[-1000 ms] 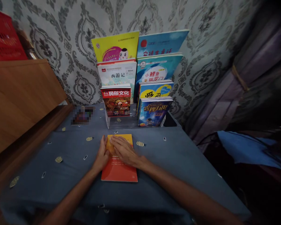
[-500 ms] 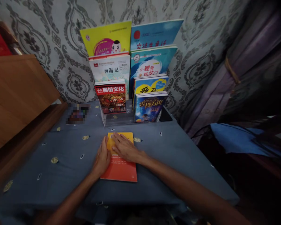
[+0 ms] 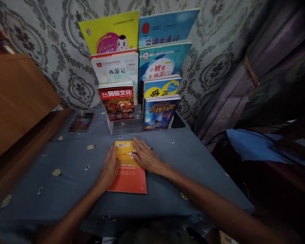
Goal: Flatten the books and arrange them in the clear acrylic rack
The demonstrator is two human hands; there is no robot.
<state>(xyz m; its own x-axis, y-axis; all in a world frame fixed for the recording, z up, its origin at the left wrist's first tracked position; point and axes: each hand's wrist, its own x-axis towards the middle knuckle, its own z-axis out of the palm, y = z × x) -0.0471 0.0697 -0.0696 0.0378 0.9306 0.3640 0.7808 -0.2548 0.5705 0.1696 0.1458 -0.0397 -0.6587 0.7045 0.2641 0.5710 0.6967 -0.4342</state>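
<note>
A yellow-and-red book [image 3: 128,181] lies flat on the blue patterned tablecloth [image 3: 73,189], its barcode side up. My left hand [image 3: 110,169] rests along the book's left edge with the fingers stretched out. Over the upper right edge lies my right hand [image 3: 147,157], fingers extended, covering part of that side. Neither hand is wrapped around the book. Behind it stands a clear acrylic rack [image 3: 124,127] with several books, among them a red-covered one [image 3: 119,105] at the front left and a dark blue one [image 3: 159,113] at the front right.
A wooden cabinet [image 3: 17,105] borders the table on the left. Near it lies a flat, blurred-out item [image 3: 81,121]. Behind the rack's right side is a dark flat object [image 3: 178,121]. A tied curtain [image 3: 226,91] hangs at the right, beside a blue cloth [image 3: 256,145].
My right hand has slid right across the book to its right edge, uncovering the barcode and the white print. My left hand stays at the left edge. The view has shifted slightly.
</note>
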